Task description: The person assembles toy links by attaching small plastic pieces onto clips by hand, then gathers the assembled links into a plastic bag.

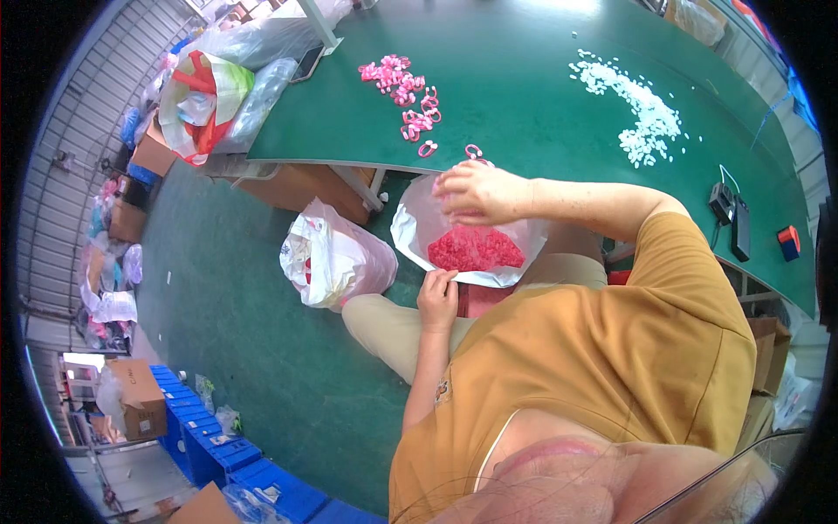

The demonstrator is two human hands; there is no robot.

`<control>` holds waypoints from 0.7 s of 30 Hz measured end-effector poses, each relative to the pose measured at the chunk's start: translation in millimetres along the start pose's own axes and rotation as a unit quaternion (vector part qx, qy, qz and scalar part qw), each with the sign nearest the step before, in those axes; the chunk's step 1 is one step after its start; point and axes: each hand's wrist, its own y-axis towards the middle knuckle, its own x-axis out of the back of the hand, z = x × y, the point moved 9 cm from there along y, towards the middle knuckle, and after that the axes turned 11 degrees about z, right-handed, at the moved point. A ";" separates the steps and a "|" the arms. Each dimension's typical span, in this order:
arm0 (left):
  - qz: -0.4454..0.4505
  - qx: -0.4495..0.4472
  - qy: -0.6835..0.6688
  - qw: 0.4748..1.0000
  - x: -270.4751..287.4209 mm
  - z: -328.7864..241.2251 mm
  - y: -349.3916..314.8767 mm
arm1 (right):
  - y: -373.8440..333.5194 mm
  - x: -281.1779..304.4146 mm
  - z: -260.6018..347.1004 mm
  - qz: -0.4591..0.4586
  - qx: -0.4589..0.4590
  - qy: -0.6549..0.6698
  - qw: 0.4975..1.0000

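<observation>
A clear plastic bag (410, 229) lies open on my lap, filled with small red-pink plastic pieces (476, 249). My right hand (476, 190) hovers over the bag's upper rim, fingers curled together at the mouth; whether it pinches a piece is unclear. My left hand (438, 295) grips the bag's lower edge with bent fingers. Just beyond the bag, pink ring-shaped pieces (408, 96) are scattered on the green table (524, 87), the nearest ones at the table's front edge by my right hand.
A heap of small white pieces (642, 109) lies on the table's right. A stuffed white and pink bag (336, 258) sits on the green floor at my left. Blue crates (227, 450) and cardboard boxes (140, 402) stand behind. Black devices (731, 218) rest at the right edge.
</observation>
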 end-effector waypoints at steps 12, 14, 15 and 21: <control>0.013 0.024 -0.017 0.999 3.8 3.6 0.9 | 46.7 36.2 -44.3 -0.019 -0.040 0.029 0.999; 0.009 0.024 -0.021 0.999 4.5 3.7 0.3 | 62.9 51.4 -99.3 -0.043 -0.157 0.029 0.986; 0.011 0.022 -0.015 1.000 2.8 4.7 0.1 | 66.9 54.8 -111.8 -0.039 -0.151 -0.005 0.988; 0.004 0.023 -0.006 1.000 6.1 5.4 -0.4 | 86.3 19.3 -144.1 0.071 -0.136 -0.120 0.981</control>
